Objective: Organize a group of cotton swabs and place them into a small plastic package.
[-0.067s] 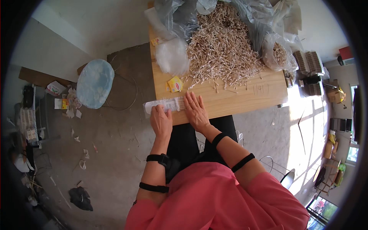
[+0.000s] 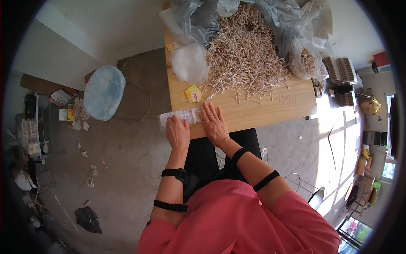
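Packet of swabs (image 2: 186,115) lies at the table's (image 2: 262,113) near edge, long axis running left to right, right end slightly farther away, directed at the right hand (image 2: 216,128), laid flat, fingers extended. Left hand (image 2: 177,134), apart from it, bends over the packet's left half; grip cannot be told.

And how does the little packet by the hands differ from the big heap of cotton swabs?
The packet is small; the heap is far larger. The packet's sticks line up side by side; the heap's point every way. The packet has printed plastic wrapping; the heap lies loose. Both hold thin, pale sticks.
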A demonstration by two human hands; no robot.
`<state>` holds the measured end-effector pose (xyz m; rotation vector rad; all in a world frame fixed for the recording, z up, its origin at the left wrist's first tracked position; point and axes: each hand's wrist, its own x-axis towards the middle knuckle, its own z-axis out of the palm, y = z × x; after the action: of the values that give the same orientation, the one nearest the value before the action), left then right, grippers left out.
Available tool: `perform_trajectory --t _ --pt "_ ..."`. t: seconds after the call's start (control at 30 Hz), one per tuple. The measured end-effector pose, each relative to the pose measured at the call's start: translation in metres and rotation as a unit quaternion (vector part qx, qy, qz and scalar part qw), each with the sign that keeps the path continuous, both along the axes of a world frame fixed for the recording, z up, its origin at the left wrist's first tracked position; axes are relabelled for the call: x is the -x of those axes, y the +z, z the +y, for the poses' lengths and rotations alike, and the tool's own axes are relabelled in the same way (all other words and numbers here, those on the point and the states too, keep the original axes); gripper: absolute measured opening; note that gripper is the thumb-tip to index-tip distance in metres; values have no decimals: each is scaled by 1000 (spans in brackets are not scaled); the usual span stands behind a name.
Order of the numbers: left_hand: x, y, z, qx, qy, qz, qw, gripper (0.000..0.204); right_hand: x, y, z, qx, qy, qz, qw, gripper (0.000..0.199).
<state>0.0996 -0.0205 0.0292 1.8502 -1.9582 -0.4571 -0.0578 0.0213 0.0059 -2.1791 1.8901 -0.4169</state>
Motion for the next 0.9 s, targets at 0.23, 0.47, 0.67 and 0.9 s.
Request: perform_trajectory --t 0.23,0.47,0.67,0.9 --pt "-6 -15 -10 1 30 -7 1000 15 -24 2 -11 17 1 7 1000 61" --pt "-6 -5 1 7 51 73 996 15 -25 -1 -12 24 31 -3 999 60" --pt "-9 -11 2 50 35 80 995 14 -33 -2 -15 18 33 -8 999 60" --pt "-15 -15 2 62 6 76 995 13 -44 4 -19 11 25 -19 999 60"
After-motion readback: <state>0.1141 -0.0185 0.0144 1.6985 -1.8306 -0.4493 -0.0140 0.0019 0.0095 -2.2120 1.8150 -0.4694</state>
